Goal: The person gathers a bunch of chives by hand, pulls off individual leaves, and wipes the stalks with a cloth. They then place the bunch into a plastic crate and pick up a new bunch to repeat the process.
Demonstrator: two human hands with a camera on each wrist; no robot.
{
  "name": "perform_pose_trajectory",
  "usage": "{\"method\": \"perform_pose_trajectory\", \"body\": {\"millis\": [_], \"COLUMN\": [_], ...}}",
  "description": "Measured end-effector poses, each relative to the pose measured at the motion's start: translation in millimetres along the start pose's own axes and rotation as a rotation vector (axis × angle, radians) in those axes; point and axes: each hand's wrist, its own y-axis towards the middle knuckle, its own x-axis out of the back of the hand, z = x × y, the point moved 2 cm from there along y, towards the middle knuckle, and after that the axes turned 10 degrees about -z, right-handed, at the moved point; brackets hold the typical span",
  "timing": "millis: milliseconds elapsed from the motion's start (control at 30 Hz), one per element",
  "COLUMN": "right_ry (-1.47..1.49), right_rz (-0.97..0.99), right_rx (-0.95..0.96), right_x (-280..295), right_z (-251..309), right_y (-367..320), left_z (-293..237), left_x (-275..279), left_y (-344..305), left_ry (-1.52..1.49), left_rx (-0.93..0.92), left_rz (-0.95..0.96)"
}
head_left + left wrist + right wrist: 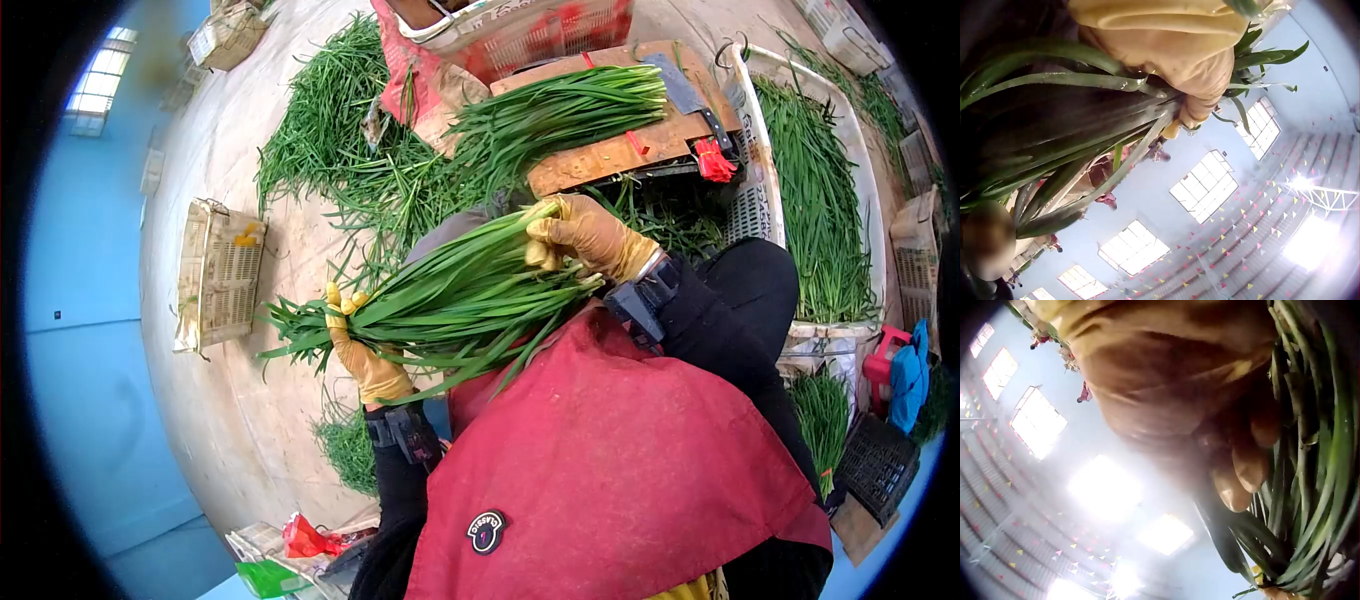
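Observation:
A bunch of garlic chives (pixel 450 295) lies across the lap, leafy tips to the left and pale stalk ends to the right. My left hand (pixel 372 368), in a yellow glove, grips the leafy end, its fingers curled over the leaves. At the other end my gloved right hand (pixel 592 238) pinches some stalks between thumb and fingers, while other stalks hang loose below it. In the left wrist view, long leaves (pixel 1072 125) run out from under the glove. The right wrist view has the curled fingers (pixel 1250 465) beside green stalks (pixel 1300 444).
Ahead, a second chive bundle (pixel 570 110) rests on a wooden board (pixel 570 170) beside a cleaver (pixel 680 85) and red ties (pixel 713 160). A loose chive heap (pixel 320 130) covers the floor. At right stands a chive-filled white crate (pixel 770 180); another crate (pixel 220 275) is at left.

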Motion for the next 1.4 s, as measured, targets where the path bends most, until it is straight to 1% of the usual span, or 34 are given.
{"method": "perform_pose_trajectory", "body": {"millis": [100,133,167,233,267,300,367,467,500,567,667,767,800,833,900,967,1000,1033,1100,1133,1167,1233,1300,1333,1367,1400], "right_ry": [-0.010,0.054,0.105,0.077,0.091,0.045,-0.082,-0.620,-0.728,-1.114,-0.862,-0.428,-0.084,-0.101,-0.135,-0.325,-0.463,-0.622,-0.934,-1.200,-1.175,-1.338,-1.557,-1.557,-1.479,-1.450], "right_rz": [-0.010,-0.075,-0.107,-0.203,-0.300,-0.417,-0.438,-0.307,-0.190,-0.112,-0.088,-0.124,-0.145,-0.212,-0.346,-0.519,-0.537,-0.479,-0.358,-0.325,-0.284,-0.242,-0.275,-0.340,-0.317,-0.341], "right_rx": [-0.017,-0.042,0.032,0.122,0.160,0.200,0.261,0.530,0.570,0.923,0.419,0.308,0.210,0.242,0.309,0.247,0.165,0.211,0.297,0.339,0.494,0.471,0.199,0.179,0.051,0.107], "right_x": [12,14,23,37,42,47,54,28,14,-9,-12,-6,-6,3,36,58,78,84,83,63,55,33,5,-3,-9,-3], "right_z": [2,8,5,20,21,21,30,39,37,32,20,16,15,13,9,18,12,10,1,17,11,5,7,4,11,2], "right_y": [0,-3,-1,-7,-7,-6,-8,-5,-8,-4,4,6,2,4,8,2,2,-1,-16,-27,-25,-19,-12,-11,-10,-7], "left_z": [0,0,0,-1,-1,0,0,2,1,2,0,-3,-2,-2,-2,-1,-1,0,1,3,4,4,3,3,2,2], "left_x": [2,2,2,0,-1,-3,-6,-8,-8,-8,-6,-6,-8,-8,-3,1,2,3,-2,-4,-3,-1,0,-1,-2,-2], "left_y": [1,2,2,1,0,0,-2,-4,-4,-3,-3,-5,-6,-7,-2,0,2,3,-2,-3,-3,-1,-1,-1,-3,-4], "left_ry": [0.037,0.049,0.050,0.054,0.041,0.029,0.028,0.047,0.050,0.068,0.112,0.119,0.100,0.080,0.063,0.050,0.043,0.034,0.091,0.120,0.129,0.148,0.178,0.193,0.213,0.232], "left_rx": [-0.022,-0.028,-0.020,-0.005,-0.001,0.002,-0.008,-0.038,-0.038,-0.047,-0.073,-0.075,-0.069,-0.062,0.017,0.058,0.059,0.058,-0.015,-0.048,-0.056,-0.076,-0.084,-0.088,-0.101,-0.113], "left_rz": [-0.057,-0.077,-0.092,-0.123,-0.133,-0.143,-0.144,-0.120,-0.111,-0.079,-0.044,-0.059,-0.054,-0.048,-0.028,-0.021,-0.023,-0.027,-0.121,-0.166,-0.179,-0.196,-0.176,-0.167,-0.162,-0.159]}}
